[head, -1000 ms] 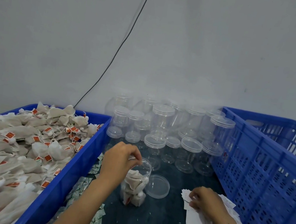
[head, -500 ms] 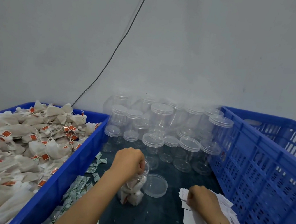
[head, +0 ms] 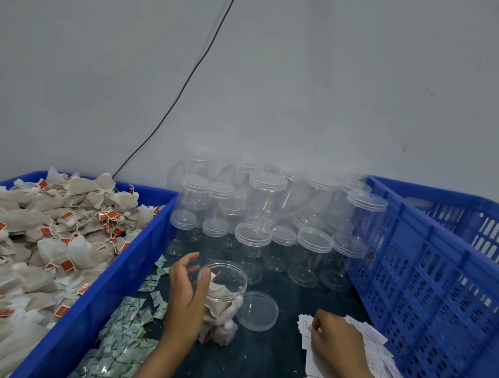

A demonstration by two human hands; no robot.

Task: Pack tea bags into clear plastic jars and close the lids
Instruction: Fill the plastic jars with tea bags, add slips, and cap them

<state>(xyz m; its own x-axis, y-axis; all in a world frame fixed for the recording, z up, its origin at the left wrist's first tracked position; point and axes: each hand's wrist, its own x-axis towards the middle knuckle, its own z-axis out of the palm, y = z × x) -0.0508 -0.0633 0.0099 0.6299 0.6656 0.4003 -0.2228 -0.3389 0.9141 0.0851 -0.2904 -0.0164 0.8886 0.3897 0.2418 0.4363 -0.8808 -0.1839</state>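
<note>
jar [head: 222,302] upright, long axis vertical, mouth up, clear smooth plastic cylinder half full of crumpled tea bags [head: 219,310]. left hand [head: 186,294] fingers relaxed, spread beside it, thumb at rim. round lid [head: 258,311] flat just right. right hand [head: 337,340] fingers curled on paper slips [head: 378,358].

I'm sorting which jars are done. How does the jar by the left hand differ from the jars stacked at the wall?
The jar by the left hand holds tea bags; the stacked jars look empty. Its mouth is open, with a loose lid lying beside it, while the stacked jars have their lids on. It stands alone near the person; they crowd together, some on top of others. All are clear plastic.
</note>
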